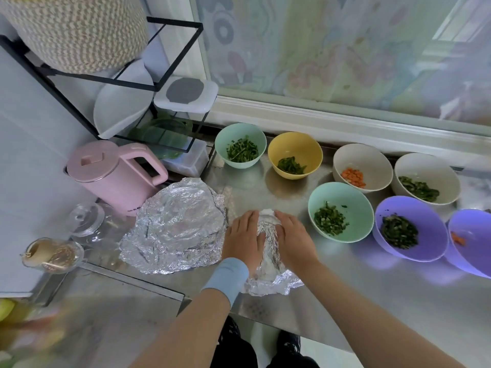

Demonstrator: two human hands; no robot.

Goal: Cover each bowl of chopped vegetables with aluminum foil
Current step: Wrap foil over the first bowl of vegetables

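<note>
**Both hands pressing foil down over a bowl**

Head view: The left hand and the right hand lay flat, palms down, on either side of a foil-wrapped bowl at the near middle of the steel tabletop. Neither hand was clenched; the fingers were spread and bearing on the foil, apparently to mould the sheet against the rim so that it would hold. The bowl itself was hidden under the foil, so what it held could not be told. Loose foil flared out at its near edge, which suggested the tucking was not finished there.

Just to the left sat a larger foil-covered bowl, its wrap crumpled and closed all round, probably set aside as done. It stood close to a pink kettle.

Seven bowls were open, ranged to the right and behind, likely within reach for their turn: a green bowl and a yellow bowl at the back with chopped greens, a white bowl with diced carrot, a second white bowl with greens, a nearer green bowl, a purple bowl of dark greens, and another purple bowl cut off by the right edge. By this count most of the task remained.
</note>
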